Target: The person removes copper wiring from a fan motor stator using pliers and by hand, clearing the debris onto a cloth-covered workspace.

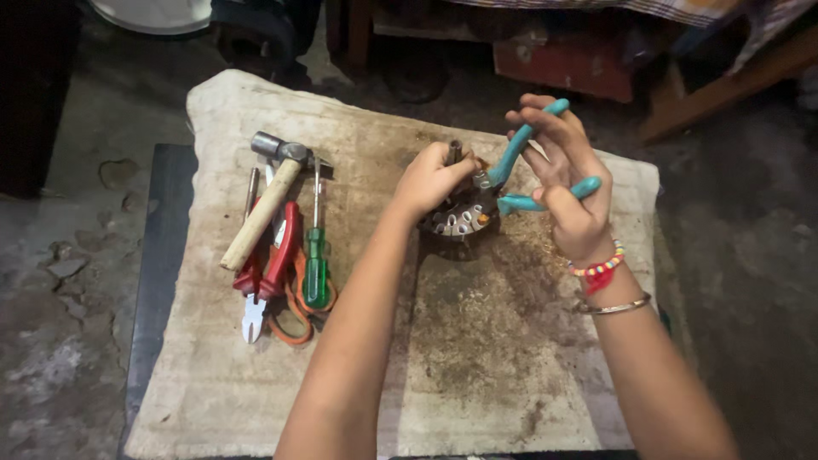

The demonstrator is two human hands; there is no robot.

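Observation:
My left hand [429,181] grips the top of a round metal motor part [460,220] with copper windings, holding it on a stained cloth [477,341]. My right hand [567,183] holds pliers with teal handles [521,175], the handles spread between my fingers. The pliers' jaws reach the upper edge of the metal part, beside my left fingers. A beaded bracelet and a metal bangle circle my right wrist.
Left on the cloth lie a hammer with a wooden handle [264,204], red-handled pliers [271,264], a green-handled screwdriver [316,255] and an orange cord [294,328]. The cloth covers a dark board [158,273] on a rough floor. Wooden furniture stands behind.

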